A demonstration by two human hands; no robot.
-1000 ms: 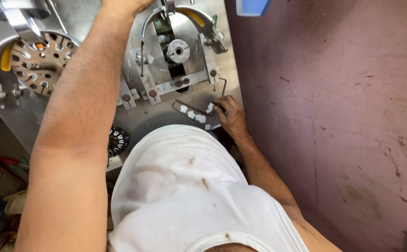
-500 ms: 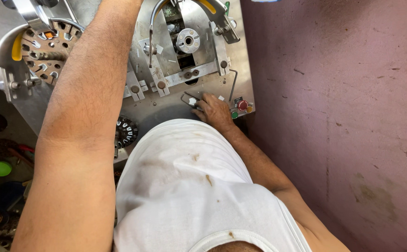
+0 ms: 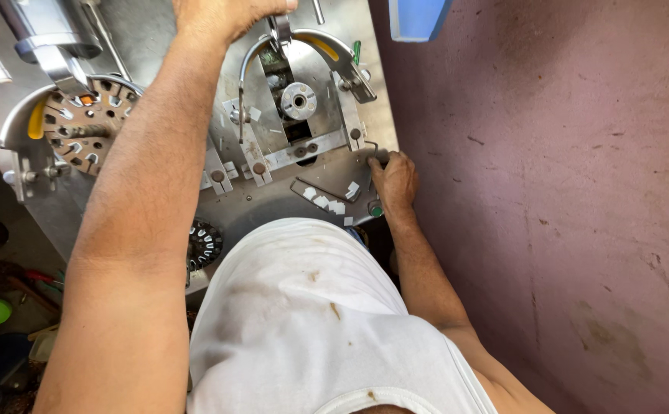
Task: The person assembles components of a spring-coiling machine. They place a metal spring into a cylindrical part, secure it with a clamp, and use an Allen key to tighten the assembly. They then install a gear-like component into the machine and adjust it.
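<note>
Nearest the camera is the person's white vest [image 3: 304, 322], stained in spots. Just beyond it, the right hand [image 3: 394, 180] rests on the right edge of the steel machine plate [image 3: 273, 201], fingers curled loosely over the rim beside a small green button [image 3: 377, 210]; it grips nothing that can be made out. Small white slips [image 3: 327, 202] lie loose on the plate just left of that hand. Further off stands the curved metal guard [image 3: 304, 46] around a round steel spindle [image 3: 298, 100]. Farthest, the left hand [image 3: 223, 11] closes around a lever [image 3: 281, 27] at the guard's top; its fingertips are partly cut off by the frame. A slotted stator core [image 3: 81, 126] sits to the left. If the lever comes down while the right hand's fingers stray inward, they could be pinched; a nudge could scatter the slips.
</note>
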